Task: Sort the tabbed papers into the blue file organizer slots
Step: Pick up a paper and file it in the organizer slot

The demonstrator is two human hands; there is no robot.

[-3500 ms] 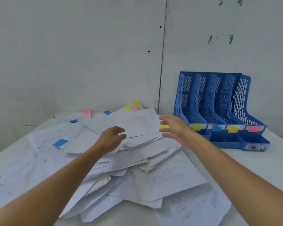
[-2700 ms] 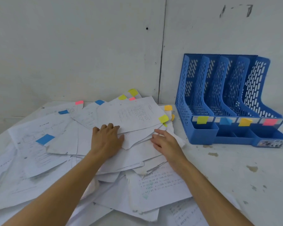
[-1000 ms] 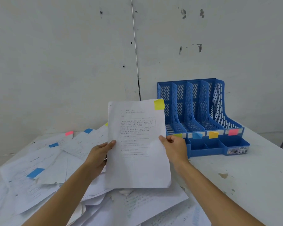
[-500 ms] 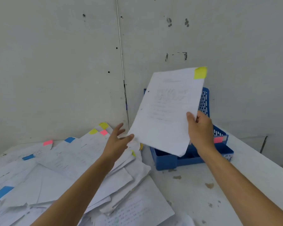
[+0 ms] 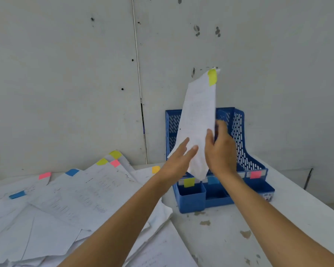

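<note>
Pointing up, paper (image 5: 198, 116) (tab (image 5: 212, 77) topmost)

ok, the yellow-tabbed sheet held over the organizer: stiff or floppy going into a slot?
Probably floppy: the sheet curls lengthwise and its top corner by the yellow tab bends. Likely very light: the right hand pinching one edge holds it upright. The left hand, flat against it, suggests it needs steadying into the blue organizer.
</note>
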